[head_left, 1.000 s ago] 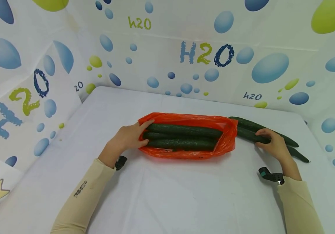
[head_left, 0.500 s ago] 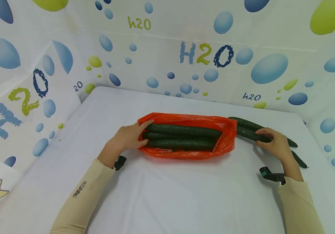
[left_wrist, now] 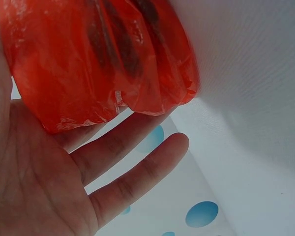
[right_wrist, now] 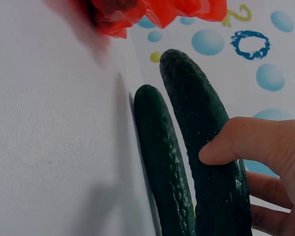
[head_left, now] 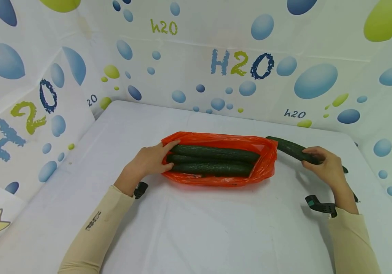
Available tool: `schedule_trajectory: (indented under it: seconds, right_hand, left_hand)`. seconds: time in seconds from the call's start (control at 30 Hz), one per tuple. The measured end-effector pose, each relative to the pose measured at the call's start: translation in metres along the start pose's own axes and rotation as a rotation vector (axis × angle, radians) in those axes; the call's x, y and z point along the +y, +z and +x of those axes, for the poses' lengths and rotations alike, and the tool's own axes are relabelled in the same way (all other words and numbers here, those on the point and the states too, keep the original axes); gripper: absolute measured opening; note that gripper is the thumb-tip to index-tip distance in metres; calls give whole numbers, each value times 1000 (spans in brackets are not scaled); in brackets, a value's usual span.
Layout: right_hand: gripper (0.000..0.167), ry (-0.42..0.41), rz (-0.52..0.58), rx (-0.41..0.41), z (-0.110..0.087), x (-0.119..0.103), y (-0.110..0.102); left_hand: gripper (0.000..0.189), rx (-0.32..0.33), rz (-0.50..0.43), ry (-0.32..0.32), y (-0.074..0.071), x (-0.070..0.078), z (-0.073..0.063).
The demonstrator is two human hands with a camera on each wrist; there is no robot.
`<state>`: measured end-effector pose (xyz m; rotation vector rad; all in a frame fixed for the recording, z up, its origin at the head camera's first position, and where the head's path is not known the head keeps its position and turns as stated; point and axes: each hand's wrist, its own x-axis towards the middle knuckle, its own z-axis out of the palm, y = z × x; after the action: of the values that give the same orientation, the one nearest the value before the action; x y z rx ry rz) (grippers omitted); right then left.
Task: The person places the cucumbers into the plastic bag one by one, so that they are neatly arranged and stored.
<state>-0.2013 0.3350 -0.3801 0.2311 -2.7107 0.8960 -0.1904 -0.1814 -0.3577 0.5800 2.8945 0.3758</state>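
Note:
Thumb and fingertips of my left hand (head_left: pixel 151 160) rest on the left end of a red plastic bag (head_left: pixel 182 180); the left wrist view shows its other fingers straight and spread against the film. Three green cucumbers (head_left: pixel 213 167) lie side by side in the bag. My right hand (head_left: pixel 327 167) pinches another cucumber (right_wrist: pixel 201 108) between thumb and fingers, to the right of the bag. Beside it a further cucumber (head_left: pixel 286 146) lies on the table, its left end at the bag's right corner. The hand hides much of the held cucumber in the head view.
A white cloth covers the table (head_left: pixel 209 228). Behind it and at the left hangs a white curtain (head_left: pixel 189 57) with blue and green drops and "H2O" lettering. Each wrist carries a black strap mount (head_left: pixel 321 207).
My right hand has drawn its cucumber slightly right and towards me, away from the bag and from the cucumber behind it. The left hand and the bag have not moved.

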Motion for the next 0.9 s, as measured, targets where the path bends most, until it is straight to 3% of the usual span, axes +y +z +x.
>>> schedule_trajectory:
  seconds: [0.23,0.57,0.9]
  right_hand:
    - [33,-18,81,142,0,-6,0]
    - [34,54,156,258,1,-26,-7]
    - [39,-67,319,391,4,-50,-8]
  left_hand:
    - [74,-6,5,0,0,0,1]
    - [75,3,8,7,-1,1,1]
    - [76,8,21,7,0,-1,1]
